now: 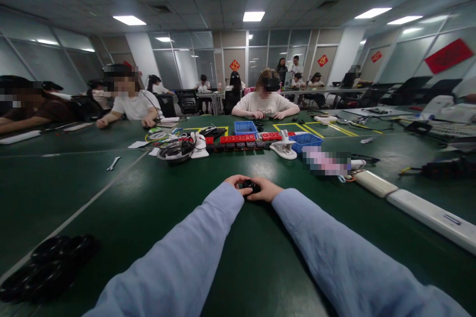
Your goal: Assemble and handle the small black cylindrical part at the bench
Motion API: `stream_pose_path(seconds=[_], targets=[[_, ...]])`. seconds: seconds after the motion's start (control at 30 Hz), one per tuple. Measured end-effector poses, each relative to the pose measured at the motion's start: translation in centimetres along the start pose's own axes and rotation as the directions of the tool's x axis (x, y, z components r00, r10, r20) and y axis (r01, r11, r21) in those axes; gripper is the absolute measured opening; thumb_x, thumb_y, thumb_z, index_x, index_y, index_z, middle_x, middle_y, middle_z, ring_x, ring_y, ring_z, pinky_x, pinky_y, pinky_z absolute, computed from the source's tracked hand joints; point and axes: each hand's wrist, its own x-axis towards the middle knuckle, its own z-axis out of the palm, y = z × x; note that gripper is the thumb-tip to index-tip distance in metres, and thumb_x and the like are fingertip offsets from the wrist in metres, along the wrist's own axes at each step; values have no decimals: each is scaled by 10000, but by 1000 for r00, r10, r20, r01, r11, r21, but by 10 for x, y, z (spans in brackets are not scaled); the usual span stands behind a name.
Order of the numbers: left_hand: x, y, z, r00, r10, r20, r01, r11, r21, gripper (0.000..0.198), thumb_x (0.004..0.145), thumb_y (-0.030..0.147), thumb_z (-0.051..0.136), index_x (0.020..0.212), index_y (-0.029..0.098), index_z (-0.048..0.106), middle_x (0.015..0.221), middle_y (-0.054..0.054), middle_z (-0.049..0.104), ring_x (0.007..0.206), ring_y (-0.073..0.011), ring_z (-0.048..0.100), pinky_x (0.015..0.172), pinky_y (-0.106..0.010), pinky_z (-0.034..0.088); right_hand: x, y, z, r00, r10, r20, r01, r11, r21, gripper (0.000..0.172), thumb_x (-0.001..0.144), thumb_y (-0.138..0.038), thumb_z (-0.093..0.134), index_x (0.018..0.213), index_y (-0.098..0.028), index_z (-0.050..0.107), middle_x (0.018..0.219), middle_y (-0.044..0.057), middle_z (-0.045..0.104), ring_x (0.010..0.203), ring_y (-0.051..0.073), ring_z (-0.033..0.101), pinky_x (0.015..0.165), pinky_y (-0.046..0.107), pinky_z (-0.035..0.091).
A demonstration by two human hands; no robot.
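Both hands meet on a small round black part (251,185) with a hollow in its top, low over the green table (178,213) or resting on it; I cannot tell which. My left hand (237,184) curls round its left side, thumb in front. From the right, my right hand (265,189) closes on the same part with thumb and fingers. Its exact kind is too small to make out. At the lower left lies a pile of black rings (50,262), well apart from my hands.
Beyond my hands runs a row of red and black power strips (241,138), with blue baskets (245,128), white clamps (284,147) and a bowl of cables (174,151). White bars (424,210) lie right, a wrench (113,163) left. A person (266,101) works opposite.
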Motion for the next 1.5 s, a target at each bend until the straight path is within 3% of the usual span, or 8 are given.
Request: stream_pose_path(seconds=[0.1,0.37,1.17,1.33,1.43,1.5], targets=[[2,-2,-6,994,-6,109,16,996,-92,438,522,271,656,929,134,574,632,11,539,422,-24,277,417,-180,240,0,5,-9,990,-8,138,-13,988,152,374,593,-227,597,947,-127,526,869,27,578,813,157,524,728,280,388],[7,-3,-11,982,-23,188,56,983,-176,476,467,236,705,903,89,584,545,15,520,451,-43,342,444,-197,250,7,13,-7,980,-96,173,59,977,207,417,573,-295,627,953,-141,556,882,18,585,839,164,518,761,286,375],[3,1,-6,992,-53,112,69,988,-139,454,448,218,720,867,102,591,598,-11,578,497,-84,472,479,-218,345,6,12,-7,986,-69,153,35,976,216,406,574,-283,623,949,-143,556,837,13,596,782,153,533,725,279,384],[0,2,2,998,-61,5,61,995,-81,440,452,244,713,854,128,578,722,-32,575,599,-116,517,549,-241,396,7,13,-2,997,-33,70,25,994,109,416,551,-342,631,899,-131,547,760,4,586,715,140,523,647,251,382],[-1,5,7,993,-34,-115,41,997,66,426,467,291,698,842,133,573,816,-59,556,711,-147,533,638,-269,421,7,6,7,992,74,-102,-88,987,-133,401,560,-396,609,849,-129,530,748,23,573,691,144,511,587,233,361],[-2,7,9,980,-4,-200,46,977,207,410,489,305,681,842,129,569,845,-72,552,741,-158,538,689,-290,424,7,-1,15,959,124,-254,-202,929,-311,365,607,-420,559,830,-133,523,768,55,570,695,158,511,577,239,346]])
